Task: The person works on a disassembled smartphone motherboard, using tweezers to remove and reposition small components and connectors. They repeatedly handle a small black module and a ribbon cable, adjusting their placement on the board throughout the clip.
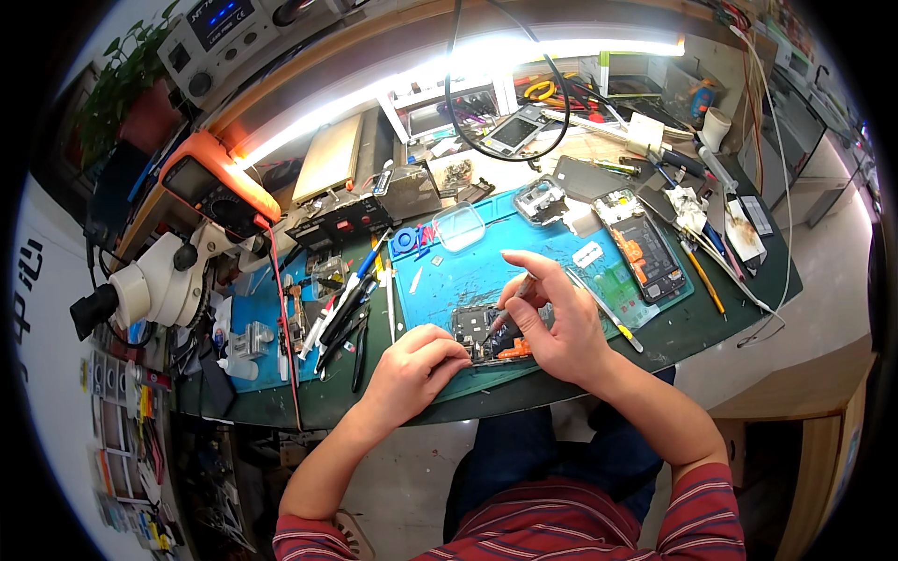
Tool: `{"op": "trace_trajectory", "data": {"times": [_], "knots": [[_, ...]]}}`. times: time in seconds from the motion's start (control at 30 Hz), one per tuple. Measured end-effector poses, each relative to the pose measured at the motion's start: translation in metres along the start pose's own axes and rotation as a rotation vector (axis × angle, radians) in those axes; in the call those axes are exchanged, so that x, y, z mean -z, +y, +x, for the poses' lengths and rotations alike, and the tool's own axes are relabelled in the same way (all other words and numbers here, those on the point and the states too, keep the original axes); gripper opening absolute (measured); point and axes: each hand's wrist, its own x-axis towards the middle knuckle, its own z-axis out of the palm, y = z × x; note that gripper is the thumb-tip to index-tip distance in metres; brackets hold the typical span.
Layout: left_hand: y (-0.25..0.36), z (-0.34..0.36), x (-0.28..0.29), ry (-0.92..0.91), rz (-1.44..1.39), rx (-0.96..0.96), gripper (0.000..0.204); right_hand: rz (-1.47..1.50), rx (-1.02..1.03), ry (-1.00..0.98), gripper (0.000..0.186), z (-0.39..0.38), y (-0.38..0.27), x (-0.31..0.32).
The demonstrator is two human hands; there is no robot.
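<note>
An opened phone [468,326] lies on the blue work mat [421,309] near the bench's front edge, its dark circuit board and orange parts showing. My left hand [412,369] has its fingers closed at the phone's lower left edge and seems to steady it there. Between the thumb and fingers of my right hand [566,323] is a thin screwdriver [524,288]. Its tip points down into the phone's insides. The phone's right end is partly hidden under my right hand.
A second opened phone [641,245] lies at the right of the mat, with a yellow-tipped blade tool [608,313] beside it. A clear plastic box [458,227] stands farther back. Left are pens and pliers [346,304], an orange multimeter [220,178] and a microscope [154,285].
</note>
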Motion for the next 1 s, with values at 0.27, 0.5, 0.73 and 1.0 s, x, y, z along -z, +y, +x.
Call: {"op": "trace_trajectory", "data": {"times": [0.27,0.5,0.73,1.0], "knots": [[-0.004,0.002,0.0,-0.01,0.046,-0.072,0.014,0.011,-0.013,-0.001,0.047,-0.002,0.004,-0.001],[-0.003,-0.001,0.0,-0.015,0.024,-0.05,0.009,0.039,-0.026,-0.013,0.049,-0.003,0.003,-0.002],[0.002,0.001,0.001,-0.104,0.056,0.021,0.014,0.023,-0.003,-0.025,0.049,-0.003,0.006,-0.002],[0.01,-0.017,0.0,0.119,-0.309,0.306,0.022,0.094,0.05,-0.003,0.048,-0.002,0.001,-0.002]]}}
